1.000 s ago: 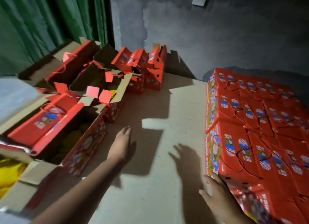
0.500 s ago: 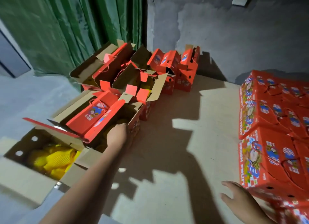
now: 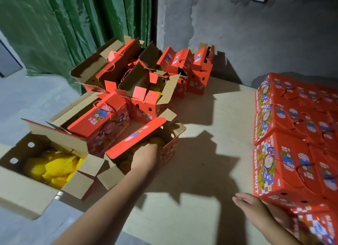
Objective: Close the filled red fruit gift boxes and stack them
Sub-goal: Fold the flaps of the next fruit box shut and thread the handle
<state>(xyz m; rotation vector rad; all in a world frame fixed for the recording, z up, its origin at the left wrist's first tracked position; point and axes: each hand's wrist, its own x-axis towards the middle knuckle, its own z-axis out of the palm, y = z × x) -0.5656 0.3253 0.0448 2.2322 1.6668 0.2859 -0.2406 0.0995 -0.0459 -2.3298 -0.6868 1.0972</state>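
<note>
The left hand [image 3: 146, 158] reaches into the nearest open red gift box [image 3: 161, 147], its fingers curled over the near rim and down among the yellow fruit [image 3: 156, 140]; whether it grips the rim or a fruit cannot be told. The right hand [image 3: 256, 211] is relaxed and open, fingers fairly straight, resting against the lower front of the stack of closed red boxes [image 3: 292, 162].

The open box lies with its long axis running from near-left to far-right, flaps up (one red lid panel stands along its left side). It sits on the table [image 3: 210, 171], well apart from the right hand and the stack.
</note>
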